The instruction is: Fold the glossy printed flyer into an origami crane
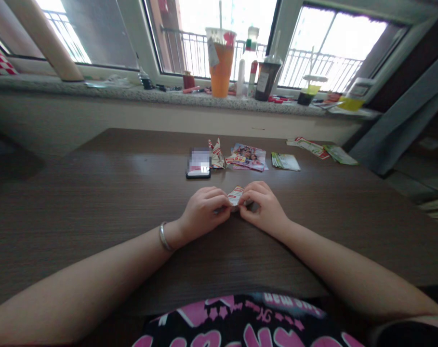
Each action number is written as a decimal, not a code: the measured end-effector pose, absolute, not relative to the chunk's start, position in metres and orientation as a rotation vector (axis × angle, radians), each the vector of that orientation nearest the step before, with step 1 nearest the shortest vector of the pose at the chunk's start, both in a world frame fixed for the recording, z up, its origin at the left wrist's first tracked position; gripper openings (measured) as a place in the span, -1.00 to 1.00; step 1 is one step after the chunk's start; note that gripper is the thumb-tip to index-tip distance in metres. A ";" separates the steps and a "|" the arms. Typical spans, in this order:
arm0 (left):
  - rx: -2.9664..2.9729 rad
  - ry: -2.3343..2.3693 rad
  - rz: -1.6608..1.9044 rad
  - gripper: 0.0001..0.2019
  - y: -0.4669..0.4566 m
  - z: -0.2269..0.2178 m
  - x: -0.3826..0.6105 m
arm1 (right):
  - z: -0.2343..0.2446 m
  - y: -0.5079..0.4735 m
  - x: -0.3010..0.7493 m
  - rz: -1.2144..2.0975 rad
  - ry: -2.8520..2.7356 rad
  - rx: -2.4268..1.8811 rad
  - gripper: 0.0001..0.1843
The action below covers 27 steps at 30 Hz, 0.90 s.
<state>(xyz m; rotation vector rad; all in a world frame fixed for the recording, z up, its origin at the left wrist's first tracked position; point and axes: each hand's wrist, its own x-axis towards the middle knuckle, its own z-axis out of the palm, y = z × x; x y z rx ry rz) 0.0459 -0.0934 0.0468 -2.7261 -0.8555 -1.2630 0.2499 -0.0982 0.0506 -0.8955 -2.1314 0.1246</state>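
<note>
The small printed paper (235,194) could tear or crease askew, I judge, if the left hand (206,211) and right hand (263,207) pull unevenly on it; a loosened pinch might let it spring open. It sits between the two hands, over the middle stretch of the desk (77,207), well in from its left and right edges. The fingers of both hands look closed on the paper's near part, one at each side, while its printed face shows beyond the fingertips, towards the desk's far edge, where a phone (198,166) lies.
</note>
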 end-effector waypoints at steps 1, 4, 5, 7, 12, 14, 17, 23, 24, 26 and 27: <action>-2.724 -0.857 -1.269 -0.90 -0.094 0.047 0.046 | 0.050 -0.098 0.250 0.125 -2.132 -0.908 -0.87; -2.731 -0.852 -1.281 -0.90 -0.094 0.047 0.046 | 0.051 -0.100 0.250 0.131 -2.135 -0.927 -0.88; -2.734 -0.847 -1.284 -0.90 -0.094 0.047 0.046 | 0.052 -0.101 0.249 0.135 -2.133 -0.929 -0.88; -2.744 -0.831 -1.284 -0.91 -0.094 0.047 0.046 | 0.053 -0.103 0.249 0.140 -2.126 -0.934 -0.87; -2.730 -0.828 -1.323 -0.92 -0.093 0.046 0.045 | 0.052 -0.102 0.250 0.117 -2.124 -0.958 -0.86; -2.720 -0.838 -1.357 -0.91 -0.093 0.046 0.046 | 0.051 -0.100 0.251 0.124 -2.116 -0.970 -0.88; -2.717 -0.852 -1.394 -0.90 -0.093 0.045 0.046 | 0.049 -0.098 0.253 0.134 -2.111 -0.974 -0.89; -2.723 -0.880 -1.421 -0.92 -0.092 0.044 0.044 | 0.047 -0.097 0.254 0.136 -2.112 -0.989 -0.90; -2.720 -0.877 -1.422 -0.92 -0.092 0.044 0.044 | 0.047 -0.097 0.254 0.132 -2.111 -0.990 -0.89; -2.707 -0.871 -1.417 -0.91 -0.092 0.043 0.044 | 0.047 -0.098 0.253 0.116 -2.112 -0.986 -0.89; -2.699 -0.872 -1.409 -0.91 -0.091 0.043 0.044 | 0.047 -0.098 0.253 0.103 -2.112 -0.980 -0.88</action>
